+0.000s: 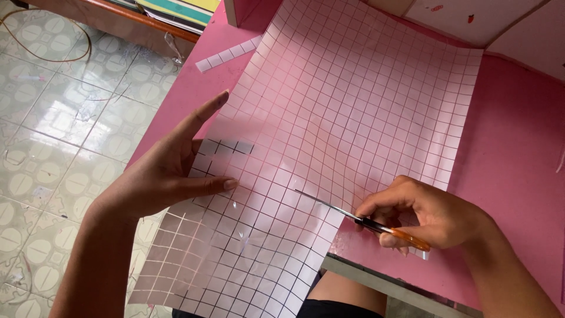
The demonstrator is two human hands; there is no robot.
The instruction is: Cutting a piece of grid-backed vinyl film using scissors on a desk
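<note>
The translucent gridded plastic sheet (pixel 353 118) lies on the pink tabletop (pixel 512 147), overhanging its near edge. The right hand (pixel 432 215) has its grip clenched on orange-handled scissors (pixel 365 221), blades partway into the sheet from the right edge. The left hand (pixel 170 171) pinches the sheet's left edge. Cut appears barely begun; most of the width remains. A cut grid strip (pixel 229 54) lies beyond the sheet's far left corner.

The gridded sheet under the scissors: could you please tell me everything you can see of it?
The gridded sheet is a thin, glossy, see-through film printed with a dark square grid. It lies bowed across the pink table, its near end hanging over the edge above the tiled floor. The left hand holds its left edge, thumb on top. The scissors, in the right hand, have their blades open over it at the right edge.
</note>
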